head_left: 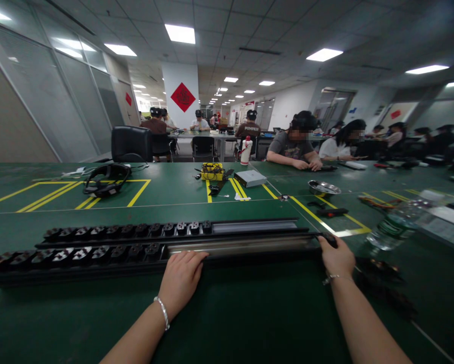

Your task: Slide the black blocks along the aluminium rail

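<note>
Two long black rails lie side by side across the green table [249, 313]. The near rail [245, 251] holds a row of black socket modules [82, 255] in its left part; its right part shows a bare channel. The far rail [255, 227] carries a similar row. My left hand [181, 278] is closed over the front edge of the near rail, around its middle. At that rail's right end, my right hand [338, 259] grips a small black module [330, 239], partly covered by the fingers. Whether it sits inside the channel I cannot tell.
More black modules [386, 285] lie right of my right arm, near a water bottle [395, 225]. A metal bowl [324, 188], a grey box [250, 178], a yellow block with cables [212, 171] and a black headset [106, 180] stand farther back. People sit across the table.
</note>
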`<state>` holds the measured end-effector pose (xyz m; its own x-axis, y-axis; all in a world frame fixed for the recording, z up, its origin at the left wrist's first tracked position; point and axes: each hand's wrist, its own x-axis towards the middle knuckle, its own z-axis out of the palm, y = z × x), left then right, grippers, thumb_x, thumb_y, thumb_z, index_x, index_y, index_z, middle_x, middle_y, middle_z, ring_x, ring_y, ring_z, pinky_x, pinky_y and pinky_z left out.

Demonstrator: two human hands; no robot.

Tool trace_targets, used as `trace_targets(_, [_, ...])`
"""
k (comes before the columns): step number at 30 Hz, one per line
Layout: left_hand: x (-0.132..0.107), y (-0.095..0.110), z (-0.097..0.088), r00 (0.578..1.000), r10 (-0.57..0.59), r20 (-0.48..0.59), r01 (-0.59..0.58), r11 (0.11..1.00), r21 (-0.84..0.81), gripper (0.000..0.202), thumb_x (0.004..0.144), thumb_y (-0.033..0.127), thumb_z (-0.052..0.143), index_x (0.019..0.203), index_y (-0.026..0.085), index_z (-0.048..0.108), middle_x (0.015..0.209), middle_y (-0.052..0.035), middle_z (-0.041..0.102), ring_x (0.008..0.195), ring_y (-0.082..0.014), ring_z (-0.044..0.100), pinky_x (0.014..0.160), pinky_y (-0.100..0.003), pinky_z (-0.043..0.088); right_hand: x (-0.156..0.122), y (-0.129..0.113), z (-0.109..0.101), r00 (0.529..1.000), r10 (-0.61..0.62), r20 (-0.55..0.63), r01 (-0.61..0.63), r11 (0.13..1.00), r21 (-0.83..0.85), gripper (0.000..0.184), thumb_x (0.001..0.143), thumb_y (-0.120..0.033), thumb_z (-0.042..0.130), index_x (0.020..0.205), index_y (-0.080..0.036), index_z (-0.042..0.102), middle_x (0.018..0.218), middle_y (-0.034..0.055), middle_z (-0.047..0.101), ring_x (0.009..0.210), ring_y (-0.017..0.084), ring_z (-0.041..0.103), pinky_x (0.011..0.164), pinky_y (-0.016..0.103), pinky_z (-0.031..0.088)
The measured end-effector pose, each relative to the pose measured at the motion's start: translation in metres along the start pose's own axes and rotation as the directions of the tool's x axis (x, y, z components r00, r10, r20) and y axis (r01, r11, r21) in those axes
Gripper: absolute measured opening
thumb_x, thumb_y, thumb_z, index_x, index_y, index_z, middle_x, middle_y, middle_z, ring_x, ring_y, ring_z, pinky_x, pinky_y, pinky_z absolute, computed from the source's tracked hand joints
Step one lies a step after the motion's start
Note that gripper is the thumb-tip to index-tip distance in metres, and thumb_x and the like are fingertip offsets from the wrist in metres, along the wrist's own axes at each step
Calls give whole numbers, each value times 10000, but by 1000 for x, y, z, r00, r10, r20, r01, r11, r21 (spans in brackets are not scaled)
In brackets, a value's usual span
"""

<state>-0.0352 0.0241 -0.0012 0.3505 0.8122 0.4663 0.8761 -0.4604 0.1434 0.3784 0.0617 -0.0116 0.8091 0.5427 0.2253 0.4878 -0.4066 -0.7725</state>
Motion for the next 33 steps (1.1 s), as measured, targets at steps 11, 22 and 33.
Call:
trace_targets(11, [-1, -2, 4, 1000, -3, 10, 3, 1000, -6, 274, 833, 199, 429, 1058, 261, 572, 936, -17, 652, 837, -177, 565, 751, -341, 400, 7, 8, 4, 999, 34, -24, -34, 999, 22, 564, 639, -496, 575, 1071, -135, 611, 958, 144, 623, 842, 299, 557, 772, 437, 422])
trace_targets(22, [-1, -2, 3, 1000, 6, -14, -6, 1000, -8, 275, 835, 199, 425, 1051, 259, 584, 926, -20, 655, 827, -167, 572, 737, -330, 405, 9, 12, 3, 999, 18, -41, -17, 1000, 18, 576, 637, -521, 566, 1058, -132, 622, 933, 142, 619, 810, 284, 548, 749, 428, 424])
trace_targets(33, [-1, -3, 4, 1000, -3, 7, 3, 1000, -11, 273, 827, 193, 440, 1054, 257, 576, 940, -12, 649, 837, -171, 566, 745, -335, 405, 9, 9, 2, 999, 33, -24, -33, 999, -3, 560, 653, -498, 558, 1080, -138, 610, 969, 142, 615, 848, 290, 549, 771, 427, 421])
